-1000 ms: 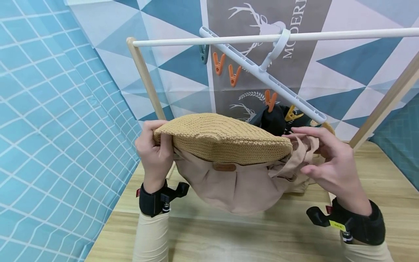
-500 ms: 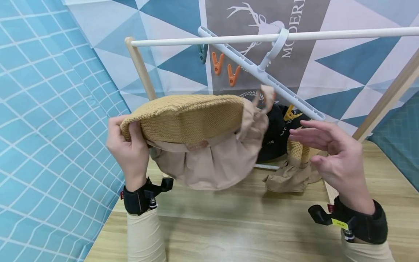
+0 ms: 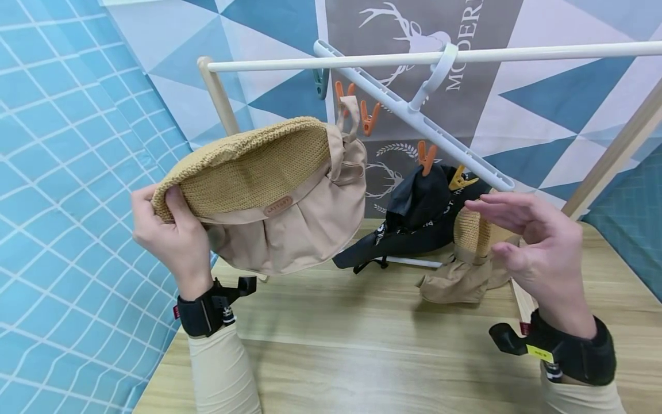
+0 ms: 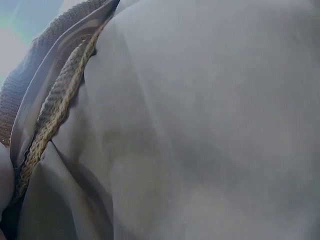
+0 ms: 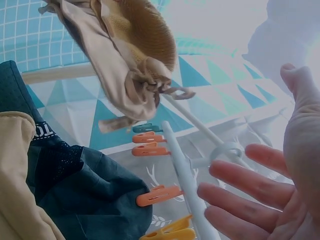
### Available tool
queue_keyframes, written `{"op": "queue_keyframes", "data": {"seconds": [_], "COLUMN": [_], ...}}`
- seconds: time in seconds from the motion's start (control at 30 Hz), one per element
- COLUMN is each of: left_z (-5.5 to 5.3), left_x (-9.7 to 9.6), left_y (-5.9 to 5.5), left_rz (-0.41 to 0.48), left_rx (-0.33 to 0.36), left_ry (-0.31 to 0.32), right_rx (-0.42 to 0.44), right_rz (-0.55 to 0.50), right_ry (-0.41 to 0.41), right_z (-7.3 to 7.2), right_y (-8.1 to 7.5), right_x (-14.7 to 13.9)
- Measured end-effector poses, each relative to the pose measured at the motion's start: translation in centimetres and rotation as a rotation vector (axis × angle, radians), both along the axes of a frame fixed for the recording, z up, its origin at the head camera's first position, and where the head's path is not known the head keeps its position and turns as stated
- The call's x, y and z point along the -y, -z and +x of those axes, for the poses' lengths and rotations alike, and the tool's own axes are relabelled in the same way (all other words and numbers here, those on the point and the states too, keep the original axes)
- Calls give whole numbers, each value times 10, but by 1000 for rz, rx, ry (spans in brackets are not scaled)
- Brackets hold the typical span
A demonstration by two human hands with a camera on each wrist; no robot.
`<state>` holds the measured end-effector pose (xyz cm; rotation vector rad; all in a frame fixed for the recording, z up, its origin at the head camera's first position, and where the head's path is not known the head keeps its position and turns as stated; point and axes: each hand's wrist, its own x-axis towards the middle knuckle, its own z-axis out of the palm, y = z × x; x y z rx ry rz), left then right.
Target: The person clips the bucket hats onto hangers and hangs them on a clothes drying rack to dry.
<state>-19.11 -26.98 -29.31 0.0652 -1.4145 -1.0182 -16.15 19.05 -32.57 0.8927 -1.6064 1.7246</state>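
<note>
My left hand [image 3: 173, 236] pinches the knitted brim of a sun hat [image 3: 248, 167], thumb on the near side and fingers behind. The hat has a straw-coloured knit part, a beige cloth part with a small brown label [image 3: 278, 206], and a tied bow [image 3: 350, 115] at its right end. It hangs in the air left of the hanger. In the left wrist view the beige cloth [image 4: 200, 125] fills most of the picture. My right hand [image 3: 538, 241] holds nothing; its fingers are spread and relaxed, as the right wrist view also shows, near the hanger's lower right end.
A pale blue hanger [image 3: 414, 115] hangs slanted from a white rail [image 3: 289, 64]. Orange clips [image 3: 369, 118], a green clip [image 3: 320, 83] and a yellow clip [image 3: 461, 179] are on it. Below hang a black cap [image 3: 419, 213] and another straw-and-beige hat [image 3: 468, 253], over a wooden table [image 3: 362, 345].
My left hand has carried the hat left and tilted its right end upward. The right hand has let go of the hat's bow end and stays at the right, uncovering the black cap.
</note>
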Motion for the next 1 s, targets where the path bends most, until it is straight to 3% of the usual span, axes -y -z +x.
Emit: {"op": "queue_keyframes", "data": {"seconds": [0.13,0.27,0.4,0.5,0.7,0.83,1.0], "left_z": [-3,-7,-10,-13,-21,-27,-33], "left_x": [2,1,-1,-1,-5,-12,-20], "left_y": [2,4,7,10,17,23,30], "left_rz": [-33,-118,-197,-255,-359,-402,-445], "left_rx": [24,77,117,144,205,267,340], "left_ry": [-53,-96,-115,-133,-134,-122,-105], "right_rx": [-21,-7,60,106,279,402,453], "right_rz": [-125,-246,-208,-143,-111,-69,-12], "right_ry": [44,181,367,460,445,377,343], "right_z": [0,-1,-1,-2,-10,-21,-31], "right_y": [-5,-7,-6,-6,-7,-1,8], "right_x": [3,3,-1,-5,-12,-20,-28]}}
